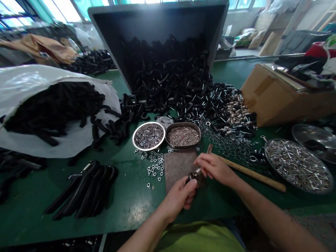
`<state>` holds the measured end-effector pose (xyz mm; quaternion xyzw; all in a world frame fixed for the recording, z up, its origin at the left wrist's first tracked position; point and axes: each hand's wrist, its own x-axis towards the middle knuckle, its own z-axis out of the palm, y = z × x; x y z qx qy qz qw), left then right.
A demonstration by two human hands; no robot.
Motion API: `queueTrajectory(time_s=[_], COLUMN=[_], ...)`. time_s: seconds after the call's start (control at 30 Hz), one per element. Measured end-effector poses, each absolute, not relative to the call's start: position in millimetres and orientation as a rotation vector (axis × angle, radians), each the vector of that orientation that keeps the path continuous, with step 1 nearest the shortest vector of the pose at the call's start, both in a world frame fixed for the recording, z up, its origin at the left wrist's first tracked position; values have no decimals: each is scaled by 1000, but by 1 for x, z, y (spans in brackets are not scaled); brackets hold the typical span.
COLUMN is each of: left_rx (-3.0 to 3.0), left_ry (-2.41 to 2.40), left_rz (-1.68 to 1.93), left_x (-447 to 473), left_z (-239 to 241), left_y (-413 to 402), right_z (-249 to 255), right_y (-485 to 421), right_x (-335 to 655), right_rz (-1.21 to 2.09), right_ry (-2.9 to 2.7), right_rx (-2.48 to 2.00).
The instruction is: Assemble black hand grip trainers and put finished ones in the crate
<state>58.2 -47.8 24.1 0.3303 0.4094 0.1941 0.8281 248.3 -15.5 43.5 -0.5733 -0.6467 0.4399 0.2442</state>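
Observation:
My left hand (pixel 180 196) is closed around a small black curved handle part (pixel 197 178), held just above a dark metal plate (pixel 175 164) on the green table. My right hand (pixel 214 167) pinches the top of that same part, where a small shiny metal piece (pixel 197 171) sticks out; its fingers are pressed together. A wooden-handled hammer (pixel 252 173) lies right behind my right hand. Two shallow dishes stand beyond the plate: a silver one of washers (pixel 148 135) and a dark one of small rivets (pixel 183 135).
A tipped black bin (pixel 162 45) spills black handles toward me. A white sack (pixel 52 108) of handles lies left, with a row of finished black handles (pixel 86 190) in front. A cardboard box (pixel 286 94) and a tray of pins (pixel 296 164) are right. Loose washers (pixel 154 166) dot the table.

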Motion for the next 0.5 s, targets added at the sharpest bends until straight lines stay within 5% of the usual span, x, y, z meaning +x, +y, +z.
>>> queueTrajectory(time_s=[0.07,0.13,0.5], left_rx=[614,530,151], left_ry=[893,943,983], left_rz=[422,491,778], left_x=[56,56,52], left_z=[22,20,18], left_y=[-46,-45,-26], right_z=[40,35,3], right_y=[21,61,151], right_x=[274,296,287], right_rz=[630,399,199], right_ry=[-1804,-1755,-1996], right_rx=[-1805,-1908,-1970])
